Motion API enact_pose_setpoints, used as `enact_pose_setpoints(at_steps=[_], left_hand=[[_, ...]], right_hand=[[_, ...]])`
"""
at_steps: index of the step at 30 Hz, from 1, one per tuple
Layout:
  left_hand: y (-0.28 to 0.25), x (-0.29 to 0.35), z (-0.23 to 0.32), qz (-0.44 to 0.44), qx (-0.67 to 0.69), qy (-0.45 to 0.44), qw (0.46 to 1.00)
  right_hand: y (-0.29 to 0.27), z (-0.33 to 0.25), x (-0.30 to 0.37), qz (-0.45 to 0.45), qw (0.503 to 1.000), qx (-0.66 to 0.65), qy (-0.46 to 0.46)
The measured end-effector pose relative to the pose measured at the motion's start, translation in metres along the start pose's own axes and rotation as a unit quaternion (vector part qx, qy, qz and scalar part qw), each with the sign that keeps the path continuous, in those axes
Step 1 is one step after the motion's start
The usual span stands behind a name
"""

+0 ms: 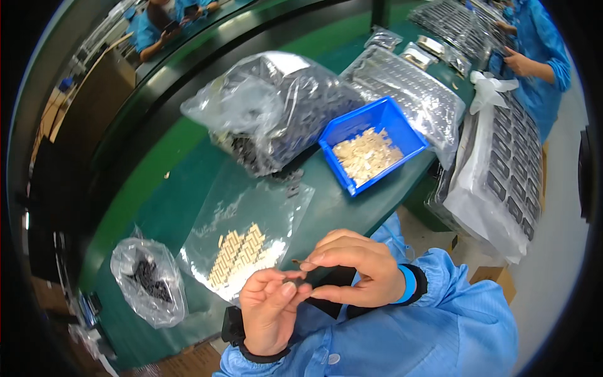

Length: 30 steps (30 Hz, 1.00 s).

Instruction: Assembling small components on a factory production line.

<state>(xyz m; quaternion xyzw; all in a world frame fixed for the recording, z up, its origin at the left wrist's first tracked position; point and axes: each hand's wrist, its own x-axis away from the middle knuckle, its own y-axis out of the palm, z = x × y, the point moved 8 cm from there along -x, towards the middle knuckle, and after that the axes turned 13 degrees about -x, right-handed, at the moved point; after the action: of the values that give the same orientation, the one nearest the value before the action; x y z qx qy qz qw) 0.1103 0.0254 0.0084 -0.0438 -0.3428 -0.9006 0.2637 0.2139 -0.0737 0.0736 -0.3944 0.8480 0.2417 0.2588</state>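
Small dark piece [291, 282] between fingers [275, 303]

Glossy, smooth blue plastic bin [355, 131]

No lettering, number or sign is coming out legibly here. A white patch [287, 63] is sitting on top of the big bag [308, 100] (label or glare, I cannot tell), and it is showing no readable characters.

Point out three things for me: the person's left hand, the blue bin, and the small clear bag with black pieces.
Left hand [269, 312]: head view, near the base of the thumb.
Blue bin [402, 128]: head view, bare inner wall.
Small clear bag [164, 314]: head view, lower plastic.
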Motion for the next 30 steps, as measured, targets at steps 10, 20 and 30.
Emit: enact_pose_setpoints(at_steps=[10, 20, 30], left_hand=[[-0.027, 0.02, -0.003, 0.002, 0.052, -0.046, 0.998], [-0.032, 0.023, 0.009, 0.031, -0.095, 0.065, 0.993], [-0.046, 0.017, -0.005, 0.07, 0.012, 0.003, 0.997]], right_hand=[[0.039, 0.023, 0.005, -0.087, 0.995, 0.012, 0.053], [0.041, 0.04, 0.012, -0.073, 0.99, -0.036, 0.115], [0.038, 0.06, 0.021, 0.047, 0.946, -0.219, 0.233]])
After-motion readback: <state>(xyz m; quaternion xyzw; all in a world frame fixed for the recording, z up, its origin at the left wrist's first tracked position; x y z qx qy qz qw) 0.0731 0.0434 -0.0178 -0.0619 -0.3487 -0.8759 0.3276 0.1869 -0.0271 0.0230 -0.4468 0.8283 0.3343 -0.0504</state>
